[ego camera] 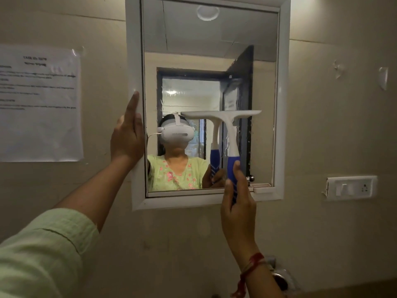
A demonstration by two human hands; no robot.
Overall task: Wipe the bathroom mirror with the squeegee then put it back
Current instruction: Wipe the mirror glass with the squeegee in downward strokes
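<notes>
The right hand (237, 203) has its grip wrapped around the blue handle of the squeegee (227, 134), thumb pressed up along the near side, so that the white blade bar sits level across the glass about halfway up the mirror (193, 39). Holding it low on the handle with the bar square to the frame looks meant to keep the whole rubber edge in even contact for a straight vertical pass; the glass around and just below the bar shows streaks and droplets, so the wiping seems partway through rather than finished. The left hand (127, 136) carries nothing: its grip is flat and open, palm and fingers laid against the white mirror frame (134, 61) on its left side, probably to steady what appears to be a hinged cabinet door so it does not swing or rattle under the blade's pressure. Whether it is a cabinet, and what it holds, cannot be told with the front closed. A small tray-like ledge (263, 188) sits at the lower right corner of the frame, and nothing visible lies in it. A printed sheet (40, 104) is taped to the wall on the left, and a switch plate (351, 188) is mounted to the right, both well apart from the work.
</notes>
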